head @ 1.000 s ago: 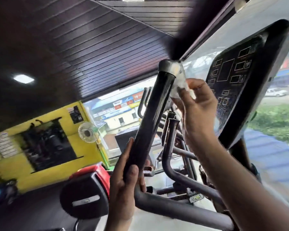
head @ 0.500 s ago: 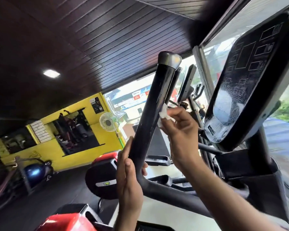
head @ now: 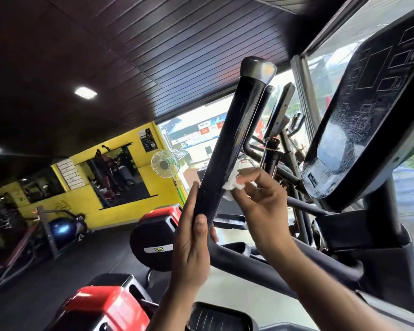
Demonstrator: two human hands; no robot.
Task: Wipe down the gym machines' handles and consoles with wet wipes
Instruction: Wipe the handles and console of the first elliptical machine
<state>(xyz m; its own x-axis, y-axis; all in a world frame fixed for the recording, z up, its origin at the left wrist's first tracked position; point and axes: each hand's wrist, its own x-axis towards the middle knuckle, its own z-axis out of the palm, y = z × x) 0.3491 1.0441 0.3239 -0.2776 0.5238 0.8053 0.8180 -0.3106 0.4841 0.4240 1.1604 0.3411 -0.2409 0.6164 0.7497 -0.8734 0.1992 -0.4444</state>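
Observation:
A black upright machine handle [head: 232, 139] with a grey cap rises through the middle of the view. My left hand [head: 191, 244] grips its lower end, thumb on the front. My right hand [head: 261, 201] pinches a crumpled white wet wipe [head: 232, 185] and presses it against the handle's right side, just above my left hand. The machine's black console [head: 368, 120] tilts at the right, its lower panel streaked with wet marks.
The handle joins a thick dark crossbar [head: 285, 266] running to the console post. More machines with red and black housings [head: 153, 237] stand behind and below. A wall fan [head: 164, 164] hangs on the yellow wall [head: 120, 211]. Large windows lie beyond the console.
My right hand has slid the wipe down the handle from the grey cap to the lower part, near my left hand. The left hand has kept its grip.

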